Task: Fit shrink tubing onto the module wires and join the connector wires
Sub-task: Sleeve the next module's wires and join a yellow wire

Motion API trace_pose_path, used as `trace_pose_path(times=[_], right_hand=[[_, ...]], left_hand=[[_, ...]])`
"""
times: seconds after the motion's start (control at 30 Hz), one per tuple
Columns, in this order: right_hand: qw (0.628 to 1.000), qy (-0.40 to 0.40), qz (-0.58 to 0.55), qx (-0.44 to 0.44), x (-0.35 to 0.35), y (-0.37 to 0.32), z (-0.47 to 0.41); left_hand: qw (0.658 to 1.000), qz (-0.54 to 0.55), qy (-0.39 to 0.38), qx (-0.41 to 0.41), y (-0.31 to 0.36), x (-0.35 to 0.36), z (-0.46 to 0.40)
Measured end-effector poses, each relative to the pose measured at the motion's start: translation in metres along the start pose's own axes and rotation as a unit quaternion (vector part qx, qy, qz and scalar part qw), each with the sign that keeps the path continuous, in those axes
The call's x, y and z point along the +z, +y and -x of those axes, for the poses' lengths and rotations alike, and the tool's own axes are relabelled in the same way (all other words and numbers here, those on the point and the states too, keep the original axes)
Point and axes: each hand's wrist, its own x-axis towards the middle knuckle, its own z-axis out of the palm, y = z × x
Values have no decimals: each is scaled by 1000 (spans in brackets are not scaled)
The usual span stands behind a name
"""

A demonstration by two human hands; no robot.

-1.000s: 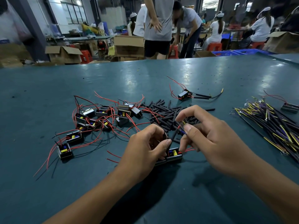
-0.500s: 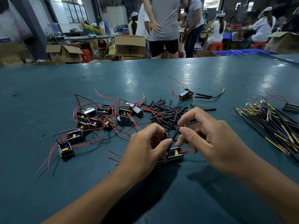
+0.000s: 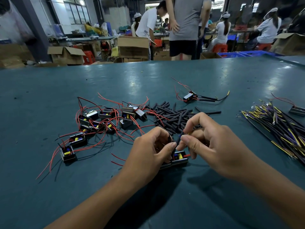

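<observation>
A small black module (image 3: 179, 158) with a yellow part and red wires lies on the green table, just under my hands. My left hand (image 3: 151, 152) pinches the module's wires above it. My right hand (image 3: 212, 142) pinches a black shrink tube (image 3: 179, 138) that runs down toward the left thumb. A thin red wire tip shows at the tube's upper end. Behind my hands lies a heap of loose black shrink tubes (image 3: 171, 115). A bundle of black, yellow and purple connector wires (image 3: 280, 129) lies at the right.
Several more modules with red wires (image 3: 102, 121) are scattered at the left. One module with tubes fitted (image 3: 191, 97) lies further back. Another module (image 3: 297, 110) sits at the far right edge. People and cardboard boxes (image 3: 132, 47) stand beyond the table's far edge.
My hands have stayed over the module, with the right fingers shifting slightly along the tube. The people behind the table have moved.
</observation>
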Motion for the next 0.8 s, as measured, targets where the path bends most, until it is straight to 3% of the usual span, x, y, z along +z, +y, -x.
trace_pose_path(times=[0.2,0.4,0.8], right_hand=[[999,15,35,-1,-3,-3,0],[995,85,59,9,-2,-2,0],[999,46,10,16,-1,3,-1]], left_hand=[[1000,-7,1,4,1,0,0],[1000,2,4,-3,0,1,0],[1000,13,1,-7,0,0,1]])
